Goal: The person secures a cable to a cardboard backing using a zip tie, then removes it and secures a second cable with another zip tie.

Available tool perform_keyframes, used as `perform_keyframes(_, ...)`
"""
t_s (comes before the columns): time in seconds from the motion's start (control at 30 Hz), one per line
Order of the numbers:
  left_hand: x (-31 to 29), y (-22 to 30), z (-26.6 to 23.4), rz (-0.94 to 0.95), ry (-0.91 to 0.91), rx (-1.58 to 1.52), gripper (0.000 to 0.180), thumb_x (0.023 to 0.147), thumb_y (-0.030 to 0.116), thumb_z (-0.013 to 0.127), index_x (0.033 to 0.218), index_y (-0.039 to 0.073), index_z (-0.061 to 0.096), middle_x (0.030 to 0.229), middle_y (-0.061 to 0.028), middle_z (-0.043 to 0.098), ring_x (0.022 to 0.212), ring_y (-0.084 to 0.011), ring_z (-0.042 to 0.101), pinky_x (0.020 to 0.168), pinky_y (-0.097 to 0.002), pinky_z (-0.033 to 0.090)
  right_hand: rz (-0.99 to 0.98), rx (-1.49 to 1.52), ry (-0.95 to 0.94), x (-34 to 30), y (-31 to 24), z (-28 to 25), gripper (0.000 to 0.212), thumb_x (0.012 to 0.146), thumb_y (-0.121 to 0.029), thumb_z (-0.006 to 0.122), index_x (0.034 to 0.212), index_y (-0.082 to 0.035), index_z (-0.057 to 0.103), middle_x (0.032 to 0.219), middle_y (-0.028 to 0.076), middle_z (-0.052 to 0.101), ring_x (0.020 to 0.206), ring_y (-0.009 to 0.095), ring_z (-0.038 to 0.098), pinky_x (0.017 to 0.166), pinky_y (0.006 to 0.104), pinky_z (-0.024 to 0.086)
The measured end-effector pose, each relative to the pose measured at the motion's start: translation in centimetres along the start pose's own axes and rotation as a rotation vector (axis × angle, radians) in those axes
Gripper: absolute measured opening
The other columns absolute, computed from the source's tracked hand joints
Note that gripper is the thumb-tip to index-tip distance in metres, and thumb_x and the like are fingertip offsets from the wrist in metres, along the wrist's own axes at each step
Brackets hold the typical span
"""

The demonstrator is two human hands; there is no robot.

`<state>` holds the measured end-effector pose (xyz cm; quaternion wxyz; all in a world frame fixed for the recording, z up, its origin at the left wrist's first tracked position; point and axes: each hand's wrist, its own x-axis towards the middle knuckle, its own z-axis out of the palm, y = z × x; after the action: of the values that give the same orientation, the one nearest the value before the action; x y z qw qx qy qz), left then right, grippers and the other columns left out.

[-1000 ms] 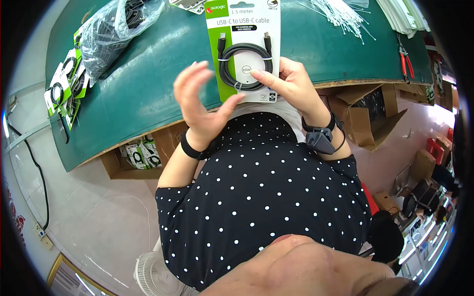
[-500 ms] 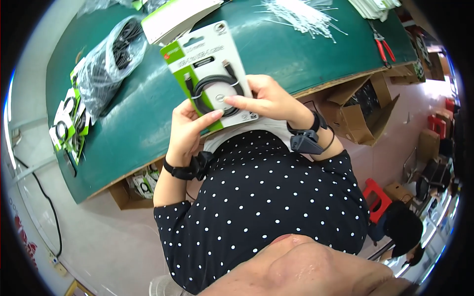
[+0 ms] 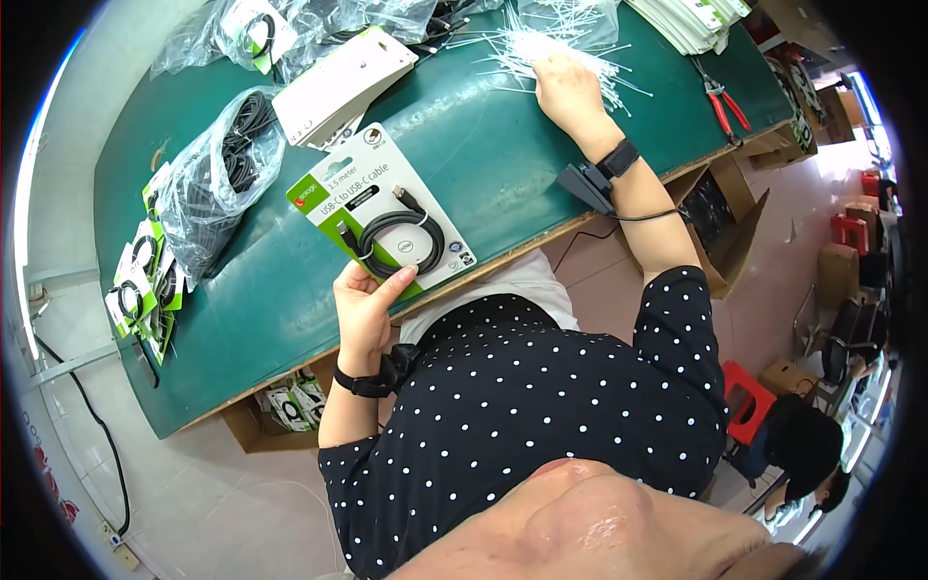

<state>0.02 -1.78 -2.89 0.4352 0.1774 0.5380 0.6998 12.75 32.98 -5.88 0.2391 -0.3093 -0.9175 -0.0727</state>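
Between thumb and fingers, my left hand (image 3: 365, 307) holds a white and green retail card with a coiled black USB cable (image 3: 432, 240) on it. The card tilts over the near edge of the table, its front facing me. Farther right, my right hand (image 3: 572, 95) reaches into a pile of white cable ties (image 3: 530, 53). Its fingers are curled down and closed, and the fingertips are hidden among the ties, so I cannot see what they pinch. The ties fan out around that hand in many directions.
A stack of blank-backed cards (image 3: 340, 85) lies behind the held card. Left of it is a clear bag of black cables (image 3: 215, 184), with carded cables (image 3: 145, 280) beyond. Red-handled pliers (image 3: 723, 108) and more cards (image 3: 686, 21) lie right. An open carton (image 3: 739, 227) stands below.
My right hand has let go of the card and moved up and right to the cable ties. My left hand keeps the card, now slightly lower and farther left.
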Motion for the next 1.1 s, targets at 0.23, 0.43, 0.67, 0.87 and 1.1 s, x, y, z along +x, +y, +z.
perform_keyframes(0.23, 0.1, 0.0, -0.7, 0.002, 0.023, -0.037, 0.032, 0.077, -0.009, 0.07, 0.108, -0.004, 0.061, 0.103, -0.0121, 0.067, 0.094, -0.0169, 0.064, 0.087, -0.0313, 0.051, 0.117, 0.381, -0.101, 0.4, 1.7, -1.6, 0.012, 0.078, -0.016, 0.065, 0.082, -0.006, 0.069, 0.077, 0.009, 0.067, 0.07, 0.024, 0.063, 0.062, 0.0364, 0.05)
perform_keyframes(0.43, 0.0, -0.1, -1.0, -0.016, 0.005, -0.069, 0.033, 0.077, -0.01, 0.069, 0.108, -0.004, 0.061, 0.104, -0.012, 0.067, 0.095, -0.0175, 0.064, 0.089, -0.0319, 0.051, 0.365, 1.026, -0.448, 0.2, 1.9, -3.7, 0.02, 0.084, -0.023, 0.069, 0.09, -0.004, 0.07, 0.083, 0.001, 0.069, 0.066, 0.005, 0.059, 0.055, 0.0218, 0.046)
perform_keyframes(0.67, -0.4, 0.2, -1.2, 0.018, -0.055, -0.085, 0.035, 0.077, -0.01, 0.069, 0.11, -0.004, 0.06, 0.105, -0.0124, 0.066, 0.096, -0.0174, 0.064, 0.089, -0.0314, 0.051, 0.432, 1.361, -0.39, -0.5, -0.5, -6.1, 0.02, 0.084, -0.021, 0.069, 0.092, -0.003, 0.069, 0.082, 0.003, 0.069, 0.068, 0.006, 0.062, 0.058, 0.0194, 0.047)
perform_keyframes(0.87, -0.5, 0.5, -1.3, 0.02, -0.027, -0.103, 0.037, 0.076, -0.011, 0.069, 0.111, -0.004, 0.06, 0.106, -0.0127, 0.066, 0.096, -0.0175, 0.064, 0.088, -0.0309, 0.051, 0.295, 1.534, -0.396, -1.3, -4.4, -7.9, 0.012, 0.087, -0.008, 0.065, 0.096, -0.001, 0.067, 0.087, 0.005, 0.067, 0.067, 0.004, 0.059, 0.053, 0.0171, 0.044)
perform_keyframes(1.1, -0.6, 1.6, -1.0, 0.046, 0.004, -0.12, 0.039, 0.075, -0.013, 0.068, 0.112, -0.004, 0.06, 0.106, -0.013, 0.066, 0.097, -0.018, 0.064, 0.088, -0.0313, 0.052, 0.116, 1.577, -0.554, -4.2, -10.0, -9.0, 0.012, 0.083, 0.005, 0.064, 0.094, -0.001, 0.066, 0.083, 0.002, 0.06, 0.062, 0.006, 0.058, 0.052, 0.0168, 0.044)
